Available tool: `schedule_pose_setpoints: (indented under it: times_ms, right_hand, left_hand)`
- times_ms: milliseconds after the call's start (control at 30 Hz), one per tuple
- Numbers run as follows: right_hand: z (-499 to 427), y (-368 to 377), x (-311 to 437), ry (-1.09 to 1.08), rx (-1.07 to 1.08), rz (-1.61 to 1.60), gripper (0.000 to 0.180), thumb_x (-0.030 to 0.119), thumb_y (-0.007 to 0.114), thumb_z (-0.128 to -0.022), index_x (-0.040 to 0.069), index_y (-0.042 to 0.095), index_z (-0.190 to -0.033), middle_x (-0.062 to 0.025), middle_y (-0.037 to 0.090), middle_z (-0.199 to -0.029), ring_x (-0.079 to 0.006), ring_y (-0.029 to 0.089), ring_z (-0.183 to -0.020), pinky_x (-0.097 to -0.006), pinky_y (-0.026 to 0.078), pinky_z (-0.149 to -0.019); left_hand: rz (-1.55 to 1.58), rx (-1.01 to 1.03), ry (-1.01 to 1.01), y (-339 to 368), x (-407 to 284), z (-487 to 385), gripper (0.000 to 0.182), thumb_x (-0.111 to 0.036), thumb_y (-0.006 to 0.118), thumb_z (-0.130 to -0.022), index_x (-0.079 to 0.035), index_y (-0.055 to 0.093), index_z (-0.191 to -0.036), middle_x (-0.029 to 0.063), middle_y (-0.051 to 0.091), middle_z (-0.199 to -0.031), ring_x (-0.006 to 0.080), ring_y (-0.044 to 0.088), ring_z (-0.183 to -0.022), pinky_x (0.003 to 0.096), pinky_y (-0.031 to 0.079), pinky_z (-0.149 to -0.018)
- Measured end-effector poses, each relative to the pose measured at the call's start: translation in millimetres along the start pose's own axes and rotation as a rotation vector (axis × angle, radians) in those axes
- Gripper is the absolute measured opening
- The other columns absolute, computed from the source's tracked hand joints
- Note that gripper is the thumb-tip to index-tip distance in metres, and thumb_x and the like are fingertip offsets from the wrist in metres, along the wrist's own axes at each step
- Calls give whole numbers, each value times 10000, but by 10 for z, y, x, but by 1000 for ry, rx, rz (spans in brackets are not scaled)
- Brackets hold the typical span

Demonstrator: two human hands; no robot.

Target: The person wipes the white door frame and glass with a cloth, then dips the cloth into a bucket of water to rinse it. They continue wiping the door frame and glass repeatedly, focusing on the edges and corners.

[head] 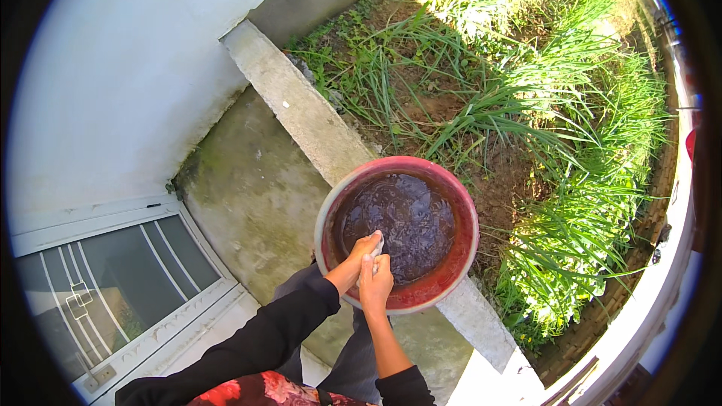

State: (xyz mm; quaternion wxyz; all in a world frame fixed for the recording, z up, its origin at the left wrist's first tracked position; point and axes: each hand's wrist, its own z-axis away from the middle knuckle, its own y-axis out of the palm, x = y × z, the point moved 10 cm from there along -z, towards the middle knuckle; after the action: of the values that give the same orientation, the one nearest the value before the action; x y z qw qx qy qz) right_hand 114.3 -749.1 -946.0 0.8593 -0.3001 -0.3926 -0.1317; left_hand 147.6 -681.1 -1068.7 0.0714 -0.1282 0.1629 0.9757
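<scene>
A round red basin with a pale outer rim holds dark, rippled water. It rests across a low concrete ledge before me. Over the basin's near left side, my left hand and my right hand are close together, both closed around a small, pale, wet cloth-like thing. Only bits of it show between the fingers, so its exact kind cannot be told.
The concrete ledge runs diagonally under the basin, with a mossy concrete floor on its left. Beyond it grow long-leaved green plants in soil. A white wall and a glazed metal door stand to the left.
</scene>
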Motion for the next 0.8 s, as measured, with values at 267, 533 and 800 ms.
schedule_pose_setpoints:
  times_ms: [267, 533, 800]
  right_hand:
    - [-797, -779, -355, -15, -301, 281, 313, 298, 507, -993, 33, 509, -827, -193, 607, -774, -415, 600, -729, -504, 452, -667]
    - [-728, -1273, -626, -165, -415, 177, 196, 175, 595, -960, -20, 609, -973, -159, 579, -968, -321, 574, -825, -418, 468, -771]
    - [-1029, 235, -1206, 43, -128, -63, 235, 168, 612, -937, -2, 565, -1092, -160, 593, -981, -275, 592, -846, -371, 470, -799]
  left_hand:
    - [-271, 9, 365, 402, -570, 405, 365, -400, 483, -1043, -64, 625, -1028, -32, 586, -920, 69, 509, -860, 262, 426, -788]
    - [-523, -70, 328, -247, -731, 297, 778, -595, 363, -1008, -126, 111, -1576, 160, 146, -1615, 298, 162, -1486, 435, 168, -1183]
    - [-267, -80, 91, -501, -255, 55, 794, -648, 393, -977, -223, 99, -1579, 88, 125, -1631, 376, 142, -1478, 628, 164, -1133]
